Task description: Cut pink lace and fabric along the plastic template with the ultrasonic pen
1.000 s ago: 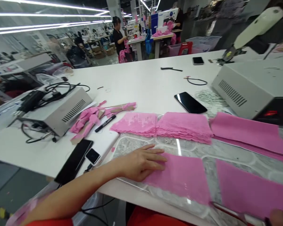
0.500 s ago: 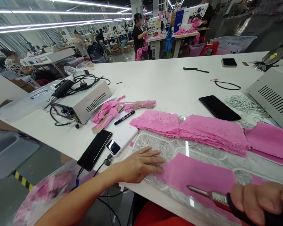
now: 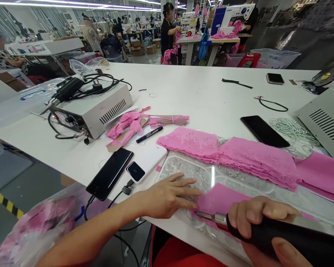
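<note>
One pink cloth [image 3: 221, 196] lies flat, its edge touching the left fingers [image 3: 187, 191].

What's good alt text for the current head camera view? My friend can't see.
A person's right hand grips a black-handled tool, its metal tip by the left end of a flat pink fabric piece, where the left hand lies spread. Around them on the white table are stacked pink lace pieces, phones and grey boxes.

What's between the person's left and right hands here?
In the head view, pink cloth and the metal front of the black-handled tool lie between the left hand and right hand.
</note>
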{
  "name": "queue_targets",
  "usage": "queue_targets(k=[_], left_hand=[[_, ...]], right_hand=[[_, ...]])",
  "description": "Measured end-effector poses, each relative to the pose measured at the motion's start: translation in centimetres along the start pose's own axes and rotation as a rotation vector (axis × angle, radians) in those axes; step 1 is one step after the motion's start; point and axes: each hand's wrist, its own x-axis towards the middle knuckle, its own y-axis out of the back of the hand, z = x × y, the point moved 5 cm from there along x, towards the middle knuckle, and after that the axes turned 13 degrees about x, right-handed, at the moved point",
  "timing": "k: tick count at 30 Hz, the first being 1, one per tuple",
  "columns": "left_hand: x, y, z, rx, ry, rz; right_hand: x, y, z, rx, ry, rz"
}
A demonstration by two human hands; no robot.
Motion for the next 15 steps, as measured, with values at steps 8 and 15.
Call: queue_targets(k=[8, 15], left_hand=[[-0.1, -0.1, 0.0, 0.034, -0.007, 0.000], [-0.1, 0.0, 0.2, 0.047, -0.005, 0.002]], right_hand=[[-0.7, 0.5, 0.9, -0.022, -0.002, -0.030], [-0.3, -0.1, 0.8, -0.052, 0.061, -0.100]])
